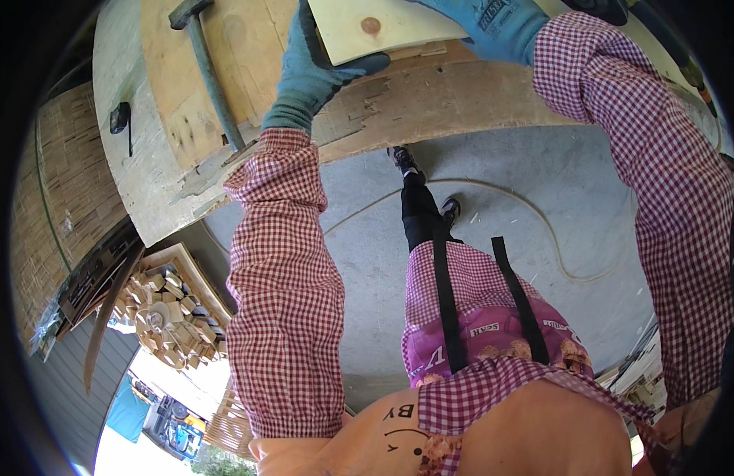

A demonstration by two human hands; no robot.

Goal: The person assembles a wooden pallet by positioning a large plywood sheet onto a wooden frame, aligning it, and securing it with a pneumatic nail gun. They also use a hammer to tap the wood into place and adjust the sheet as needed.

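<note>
A pale wooden board [399,33] with a brown knot lies over the near edge of the workbench [121,178], its far end cut off by the top of the view. My left hand [310,78], in a blue work glove, grips the board's left side, with the thumb along its near edge. At the board's right side is my right hand [498,30], gloved in blue too and closed on it; its fingertips run out of view. A hammer [211,83] with a worn handle lies on the bench left of my left hand.
A small black tape measure [119,119] sits on the bench's left part. At the far right is a dark tool [688,70] with a hose coupling. A thin hose [534,210] curves across the floor. Wood offcuts [176,317] fill a crate at lower left, below stacked wood [73,178].
</note>
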